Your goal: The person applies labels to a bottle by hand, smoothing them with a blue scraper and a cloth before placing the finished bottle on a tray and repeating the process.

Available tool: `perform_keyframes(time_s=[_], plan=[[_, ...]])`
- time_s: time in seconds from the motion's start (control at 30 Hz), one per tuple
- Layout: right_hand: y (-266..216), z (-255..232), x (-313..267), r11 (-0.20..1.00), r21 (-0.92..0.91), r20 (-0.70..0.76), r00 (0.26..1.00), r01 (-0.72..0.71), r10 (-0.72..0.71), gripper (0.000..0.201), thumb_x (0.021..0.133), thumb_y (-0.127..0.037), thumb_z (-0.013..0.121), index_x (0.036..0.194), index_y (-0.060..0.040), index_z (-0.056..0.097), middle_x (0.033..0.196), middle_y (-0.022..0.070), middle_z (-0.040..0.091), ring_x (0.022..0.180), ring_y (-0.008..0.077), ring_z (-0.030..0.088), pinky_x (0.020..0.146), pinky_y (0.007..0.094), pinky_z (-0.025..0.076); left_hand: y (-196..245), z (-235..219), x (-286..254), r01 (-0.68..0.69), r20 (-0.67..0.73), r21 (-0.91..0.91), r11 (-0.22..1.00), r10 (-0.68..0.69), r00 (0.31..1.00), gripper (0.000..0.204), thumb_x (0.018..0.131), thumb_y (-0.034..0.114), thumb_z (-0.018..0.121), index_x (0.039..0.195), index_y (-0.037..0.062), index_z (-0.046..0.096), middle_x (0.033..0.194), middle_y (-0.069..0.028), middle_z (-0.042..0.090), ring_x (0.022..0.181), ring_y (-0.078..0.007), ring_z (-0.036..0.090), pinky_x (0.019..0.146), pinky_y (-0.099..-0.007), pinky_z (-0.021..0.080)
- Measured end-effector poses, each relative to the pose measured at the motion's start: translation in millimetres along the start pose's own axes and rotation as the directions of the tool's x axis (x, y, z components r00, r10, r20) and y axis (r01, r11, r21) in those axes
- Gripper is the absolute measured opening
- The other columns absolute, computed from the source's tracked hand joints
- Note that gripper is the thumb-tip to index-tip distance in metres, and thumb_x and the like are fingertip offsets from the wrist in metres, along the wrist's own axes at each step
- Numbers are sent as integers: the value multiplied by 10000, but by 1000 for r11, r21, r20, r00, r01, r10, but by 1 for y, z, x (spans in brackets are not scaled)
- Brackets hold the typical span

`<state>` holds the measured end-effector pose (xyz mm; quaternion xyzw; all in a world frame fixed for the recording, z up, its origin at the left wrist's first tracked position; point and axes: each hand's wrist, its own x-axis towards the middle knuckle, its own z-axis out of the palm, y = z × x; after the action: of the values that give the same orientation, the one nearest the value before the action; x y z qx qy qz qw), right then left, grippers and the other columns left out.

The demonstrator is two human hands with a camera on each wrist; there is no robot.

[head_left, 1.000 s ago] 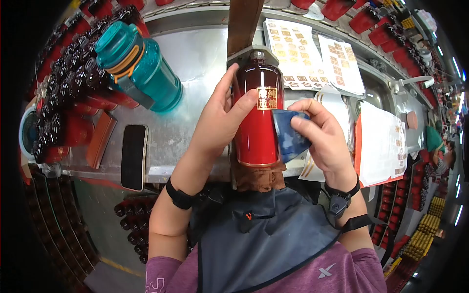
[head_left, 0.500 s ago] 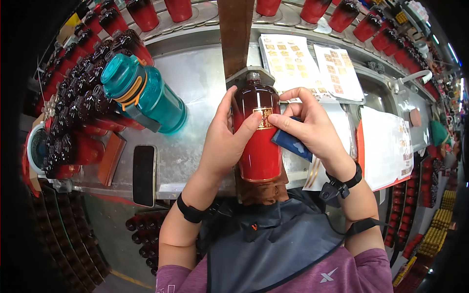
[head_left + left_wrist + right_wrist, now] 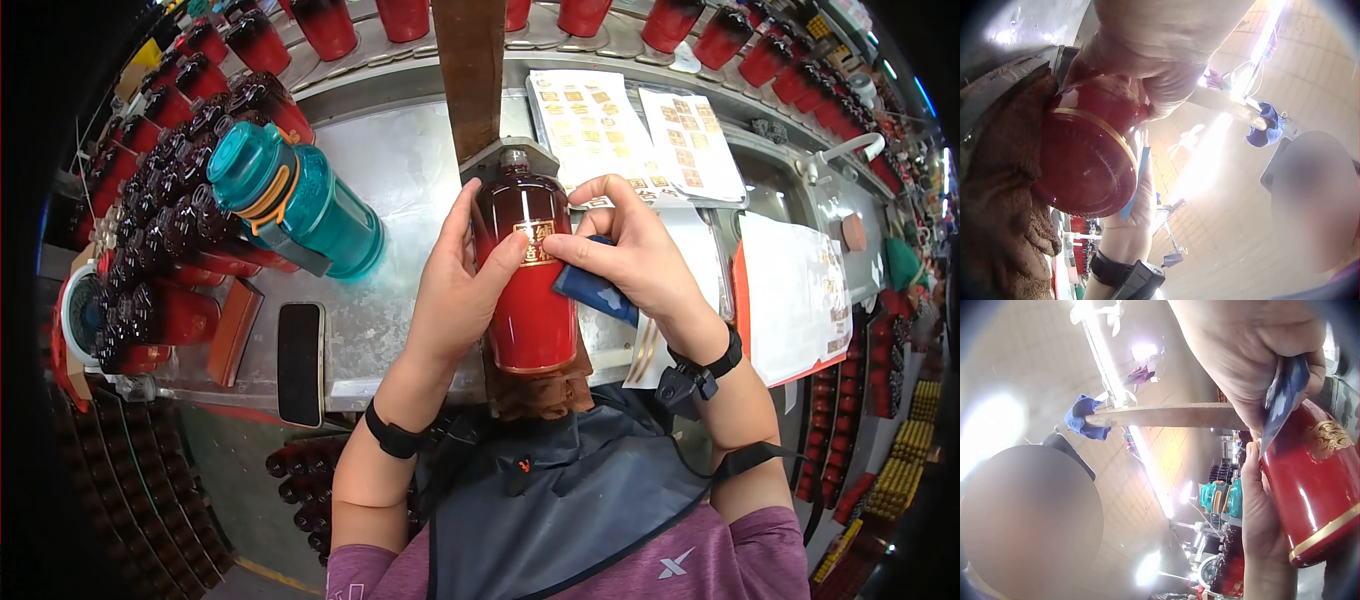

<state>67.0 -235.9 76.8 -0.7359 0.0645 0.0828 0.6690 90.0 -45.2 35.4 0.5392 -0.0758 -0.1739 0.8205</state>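
Note:
In the head view a red bottle (image 3: 533,320) with a dark shoulder lies neck away on a brown cloth (image 3: 540,393). The left hand (image 3: 450,280) grips its left side, thumb on the edge of the gold label (image 3: 535,243). From the right, the thumb of the right hand (image 3: 645,262) presses the label's other edge. A blue piece (image 3: 598,291) is held under that hand's curled fingers; in the right wrist view the blue piece (image 3: 1286,394) shows as a thin flexible sheet beside the bottle (image 3: 1316,481). The left wrist view shows the bottle's base (image 3: 1085,165).
A teal water bottle (image 3: 310,205), a phone (image 3: 301,362) and a brown case (image 3: 235,330) are at the left, beside crowded dark-red bottles (image 3: 180,230). Sticker sheets (image 3: 590,125) lie beyond on the right, near a faucet (image 3: 850,150). A wooden post (image 3: 466,70) stands behind the bottle.
The right hand has shifted from holding the blue piece at the bottle's side to pressing its thumb on the label. The left hand keeps its grip on the bottle.

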Motion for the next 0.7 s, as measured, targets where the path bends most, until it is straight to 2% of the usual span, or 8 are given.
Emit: perform_keyframes(time_s=[0.17, 0.27, 0.37, 0.47, 0.57, 0.63, 0.67, 0.7], plan=[[3, -12, 7, 1000, 26, 64, 998, 0, -2, 382, 879, -208, 768, 1115, -32, 524, 722, -12, 630, 635, 22, 559, 553, 176, 413, -1, -2, -3, 1, 0, 6, 1000, -1, 1000, 781, 945, 98, 640, 1527, -61, 144, 1443, -218, 422, 1304, -234, 465, 1088, -344, 396], [-8, -23, 14, 998, -37, -92, 995, 44, -47, 251, 991, -236, 620, 1148, -44, 583, 822, -26, 625, 737, 16, 557, 617, 158, 418, 1, 0, -6, 21, 44, 39, 999, -23, 999, 869, 920, 117, 675, 1541, -44, 89, 1462, -215, 398, 1314, -241, 455, 1085, -350, 398], [-30, -19, 4, 982, -74, 97, 981, 173, -166, 293, 903, -131, 693, 1163, -40, 591, 940, -12, 613, 875, 49, 566, 795, 191, 459, -3, 1, -7, -38, 40, 129, 991, 33, 999, 938, 894, 126, 702, 1547, -35, 48, 1477, -215, 370, 1316, -246, 453, 1081, -358, 403], [-30, -18, 14, 931, -293, 203, 965, 220, -164, 360, 833, -84, 738, 1158, -39, 591, 943, -6, 622, 866, 67, 576, 788, 205, 476, -2, 2, -7, -30, 56, 106, 994, 24, 998, 943, 884, 110, 704, 1546, -37, 49, 1487, -216, 354, 1317, -249, 452, 1085, -367, 400], [-54, -21, 19, 827, -507, -51, 949, 244, -311, 199, 797, -110, 721, 970, -34, 660, 841, 60, 647, 803, 124, 617, 726, 288, 505, -4, 0, -6, -4, 52, 67, 998, 1, 999, 955, 875, 103, 707, 1547, -36, 43, 1493, -213, 348, 1326, -248, 442, 1089, -369, 395], [-48, -14, 13, 796, -499, -51, 906, 342, -421, 178, 778, -77, 718, 950, -54, 679, 814, 56, 639, 771, 156, 618, 719, 316, 498, -11, -4, -6, -52, 50, 189, 981, 43, 998, 886, 948, 225, 656, 1552, -23, 57, 1483, -209, 375, 1306, -253, 470, 1097, -375, 387], [-44, -10, 5, 538, -646, 175, 791, 542, -586, 195, 759, -70, 725, 950, -75, 688, 813, 56, 641, 760, 182, 614, 724, 331, 499, -13, -8, -9, -50, 37, 185, 982, 44, 998, 886, 948, 225, 656, 1552, -23, 57, 1483, -209, 375, 1306, -253, 470, 1097, -375, 387], [-39, -4, -4, 212, -689, 426, 624, 693, -655, 217, 739, -63, 732, 951, -95, 697, 813, 57, 642, 750, 207, 609, 729, 345, 499, -15, -13, -10, -9, 67, -28, 1000, 11, 998, 828, 987, 330, 574, 1553, -15, 78, 1467, -207, 403, 1287, -251, 494, 1091, -372, 393]])
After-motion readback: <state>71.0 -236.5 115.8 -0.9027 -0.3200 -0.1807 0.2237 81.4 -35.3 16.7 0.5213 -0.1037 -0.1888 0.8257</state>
